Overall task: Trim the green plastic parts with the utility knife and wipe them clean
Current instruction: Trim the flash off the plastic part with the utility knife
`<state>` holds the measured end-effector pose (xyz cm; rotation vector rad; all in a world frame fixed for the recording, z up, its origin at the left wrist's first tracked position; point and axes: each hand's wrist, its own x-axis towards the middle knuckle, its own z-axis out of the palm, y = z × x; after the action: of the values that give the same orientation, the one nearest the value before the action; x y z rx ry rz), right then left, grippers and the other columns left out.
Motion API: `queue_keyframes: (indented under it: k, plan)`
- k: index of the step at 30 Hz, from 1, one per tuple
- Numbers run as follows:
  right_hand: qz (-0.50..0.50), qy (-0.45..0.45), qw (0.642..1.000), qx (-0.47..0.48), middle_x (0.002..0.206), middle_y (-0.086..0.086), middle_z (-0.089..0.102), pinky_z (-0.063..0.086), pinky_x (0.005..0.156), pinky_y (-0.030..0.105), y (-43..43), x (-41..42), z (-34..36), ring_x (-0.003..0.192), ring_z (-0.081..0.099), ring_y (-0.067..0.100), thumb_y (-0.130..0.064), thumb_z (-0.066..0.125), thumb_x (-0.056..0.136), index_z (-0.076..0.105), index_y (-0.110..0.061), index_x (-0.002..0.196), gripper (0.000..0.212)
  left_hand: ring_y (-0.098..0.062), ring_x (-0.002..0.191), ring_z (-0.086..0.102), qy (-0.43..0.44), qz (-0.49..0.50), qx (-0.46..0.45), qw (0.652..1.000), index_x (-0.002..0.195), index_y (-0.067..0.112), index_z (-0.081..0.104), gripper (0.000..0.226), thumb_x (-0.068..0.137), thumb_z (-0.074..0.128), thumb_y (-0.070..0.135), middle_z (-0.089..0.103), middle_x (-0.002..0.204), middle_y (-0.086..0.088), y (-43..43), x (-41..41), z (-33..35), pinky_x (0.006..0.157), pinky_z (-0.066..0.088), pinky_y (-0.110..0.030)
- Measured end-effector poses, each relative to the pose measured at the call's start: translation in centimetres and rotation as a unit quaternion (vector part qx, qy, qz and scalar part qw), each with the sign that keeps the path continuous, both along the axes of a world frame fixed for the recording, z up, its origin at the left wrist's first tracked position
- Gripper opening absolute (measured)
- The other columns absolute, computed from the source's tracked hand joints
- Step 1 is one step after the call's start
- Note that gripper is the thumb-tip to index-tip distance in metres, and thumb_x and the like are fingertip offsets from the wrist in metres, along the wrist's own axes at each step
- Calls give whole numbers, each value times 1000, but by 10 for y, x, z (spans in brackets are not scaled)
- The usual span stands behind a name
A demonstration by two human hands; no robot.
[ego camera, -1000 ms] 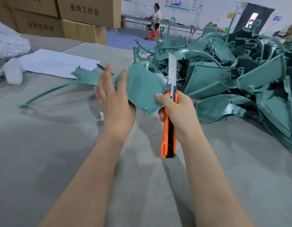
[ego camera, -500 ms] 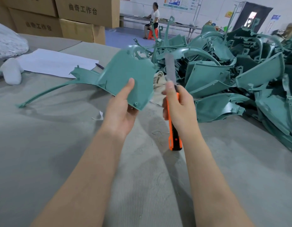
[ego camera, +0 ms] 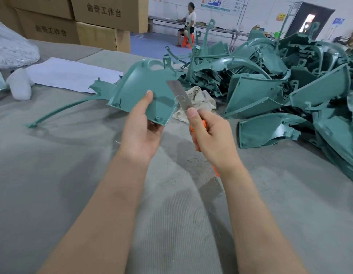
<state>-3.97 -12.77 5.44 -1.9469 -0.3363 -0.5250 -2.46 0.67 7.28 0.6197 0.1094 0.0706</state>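
My left hand (ego camera: 141,131) holds a curved green plastic part (ego camera: 140,89) by its near corner, thumb on the inner face, lifted above the grey table. A long thin arm of the part reaches down left to the table. My right hand (ego camera: 212,139) grips an orange utility knife (ego camera: 180,95); its long steel blade lies against the part's right edge. A thin green curl of shaving hangs on the blade. A cream cloth (ego camera: 199,101) lies crumpled on the table behind the knife.
A big heap of green plastic parts (ego camera: 280,86) fills the right side. White paper (ego camera: 72,74) and white foam pieces (ego camera: 20,87) lie at the left. Cardboard boxes (ego camera: 100,14) stand behind. A person sits at a far bench (ego camera: 188,24).
My left hand turned the part so its inner face shows and shifted its grip to the near corner. The knife tilted left and its blade now lies along the part's right edge with a shaving on it.
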Motion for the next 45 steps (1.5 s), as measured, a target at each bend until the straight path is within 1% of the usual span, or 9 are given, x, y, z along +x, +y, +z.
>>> queue_keyframes:
  k: [6,11,18,25,28,32,37,41,45]
  plan:
    - [-30,2,998,-47,63,23,51,45,53,51,-2,2,-2,56,45,37,-44,49,99,39,-12,64,48,-5,55,66,27,-9,-3,1000,83,15,64,8,91,63,15,71,64,5,-1,1,-1,47,48,-15]
    - [10,28,998,-55,58,11,41,42,52,50,-3,1,0,54,38,21,-44,47,100,40,-7,66,50,-6,53,66,43,-7,-18,999,79,12,64,11,90,63,12,70,62,3,-1,0,2,48,50,-16]
    - [63,75,994,-45,49,-8,41,37,40,23,-6,1,-1,42,40,11,-43,48,100,43,-7,64,50,-8,50,64,37,-21,-32,999,75,9,62,16,91,62,10,67,59,1,0,1,4,48,50,-16]
    - [145,110,977,-113,54,2,39,40,39,24,8,-5,-2,45,39,12,-43,51,98,41,-7,63,51,-16,53,67,8,-44,-76,996,51,8,72,43,92,59,12,70,64,-5,13,4,3,46,52,-20]
    - [160,122,977,-65,49,-10,41,39,39,24,10,-6,1,44,41,9,-47,50,96,44,-19,59,46,-12,62,62,37,-27,-74,996,66,10,67,26,90,62,15,64,71,-1,15,5,2,56,54,-23]
    - [80,68,993,-52,48,-8,42,39,41,26,4,-2,1,42,40,10,-46,48,98,42,-6,64,53,-8,54,64,46,1,-82,996,79,10,62,11,90,63,11,67,61,1,12,6,2,51,52,-18]
    - [48,44,994,-88,54,3,41,43,49,46,4,-2,0,48,38,15,-49,46,97,43,-1,67,57,-9,56,65,43,-11,-88,995,82,9,62,8,90,63,10,68,62,0,9,4,4,58,55,-17]
    - [87,65,989,-103,55,5,39,39,47,39,5,-4,1,49,37,15,-49,47,96,42,2,68,59,-12,61,63,43,-14,-107,993,76,8,60,14,89,63,8,65,66,-1,11,4,5,60,54,-21]
    - [145,115,972,-142,58,7,39,38,47,35,12,-10,3,51,39,17,-42,50,98,41,-2,65,53,-17,74,62,35,-19,-109,993,90,7,62,7,91,61,13,67,80,-5,20,6,4,50,52,-19]
